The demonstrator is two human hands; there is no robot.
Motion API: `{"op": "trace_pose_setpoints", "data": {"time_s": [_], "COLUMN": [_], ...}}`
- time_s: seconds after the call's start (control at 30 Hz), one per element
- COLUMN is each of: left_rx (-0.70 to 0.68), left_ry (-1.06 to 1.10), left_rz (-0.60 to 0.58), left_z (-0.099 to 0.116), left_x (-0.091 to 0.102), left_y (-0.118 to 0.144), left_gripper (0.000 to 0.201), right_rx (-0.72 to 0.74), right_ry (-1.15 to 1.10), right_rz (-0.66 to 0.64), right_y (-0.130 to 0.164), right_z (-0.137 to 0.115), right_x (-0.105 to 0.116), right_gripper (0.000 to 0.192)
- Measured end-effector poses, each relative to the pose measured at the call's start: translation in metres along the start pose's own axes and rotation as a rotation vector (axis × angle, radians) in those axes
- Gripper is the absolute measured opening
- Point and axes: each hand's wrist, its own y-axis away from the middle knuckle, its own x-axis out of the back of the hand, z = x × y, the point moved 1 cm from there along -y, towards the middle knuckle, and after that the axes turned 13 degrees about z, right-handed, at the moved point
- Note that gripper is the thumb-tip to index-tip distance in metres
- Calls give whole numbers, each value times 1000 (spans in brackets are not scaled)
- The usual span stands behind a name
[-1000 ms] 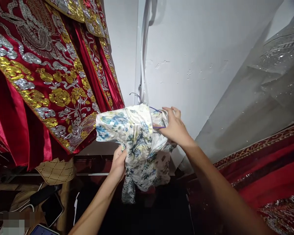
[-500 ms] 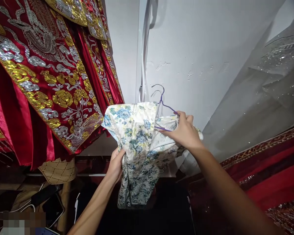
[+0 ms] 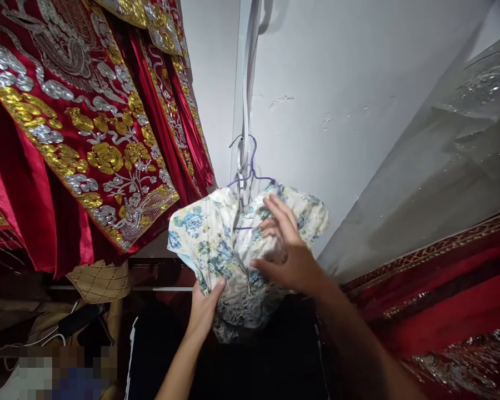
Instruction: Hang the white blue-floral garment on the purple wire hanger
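Observation:
A white garment with blue and yellow flowers (image 3: 210, 244) hangs bunched on a thin purple wire hanger (image 3: 252, 166) in front of a white wall. My left hand (image 3: 204, 311) grips the garment's lower edge from underneath. My right hand (image 3: 287, 253) lies against the garment's front with fingers spread, blurred by motion, holding nothing. The hanger's hook points up beside a white strap (image 3: 245, 100) that hangs down the wall.
Red robes with heavy gold and silver embroidery (image 3: 79, 133) hang at the left. A grey sequined cloth (image 3: 450, 144) and a red trimmed fabric (image 3: 441, 289) fill the right. A woven tan piece (image 3: 98, 280) and cables sit at the lower left.
My right hand has let go of the hanger and opened over the garment's front. The garment has risen and now covers both hanger shoulders. My left hand has slid lower.

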Motion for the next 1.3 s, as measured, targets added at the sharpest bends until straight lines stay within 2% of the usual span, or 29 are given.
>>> {"op": "trace_pose_setpoints", "data": {"time_s": [0.07,0.13,0.2,0.23,0.33,0.43,0.57,0.63,0.7,0.73,0.77,0.8,0.87,0.9,0.97,1.07,1.13,1.2,1.3], "left_rx": [8,11,30,47,56,30,0,-163,-478,-640,-765,-832,-799,-746,-673,-675,-707,-743,-771], "left_ry": [-13,3,5,1,-2,6,-23,-69,-153,-217,-291,-357,-418,-405,-340,-333,-394,-466,-551], "left_rz": [-9,39,61,46,-11,26,88,207,376,404,364,264,8,-70,-87,-112,-180,-242,-331], "left_z": [4,9,14,17,26,33,32,25,12,4,-5,-14,-31,-37,-43,-41,-39,-40,-40], "left_x": [0,1,3,5,9,8,4,5,6,6,4,0,-9,-13,-19,-24,-23,-20,-18], "left_y": [6,7,7,8,14,20,19,17,18,20,22,24,27,28,28,25,21,17,9], "left_gripper": [61,63,64,64,65,67,64,69,76,74,67,56,32,25,16,6,5,9,11], "right_rx": [-70,-218,-431,-540,-725,-704,-653,-671,-706,-718,-721,-715,-692,-691,-724,-786,-793,-790,-696], "right_ry": [-328,-520,-522,-475,-400,-413,-386,-361,-351,-356,-367,-378,-397,-403,-410,-412,-422,-464,-560], "right_rz": [72,195,345,369,188,35,24,50,68,63,54,45,34,26,-11,-112,-90,8,91], "right_y": [32,63,89,100,119,119,115,118,123,125,127,128,129,129,126,111,87,50,-12], "right_z": [4,17,36,46,64,64,59,60,63,64,65,65,63,62,61,64,66,63,45], "right_x": [-14,-32,-51,-61,-85,-94,-89,-89,-91,-92,-94,-95,-96,-96,-93,-81,-69,-53,-32], "right_gripper": [83,59,30,21,36,43,39,36,33,32,32,31,30,28,23,21,22,23,20]}}
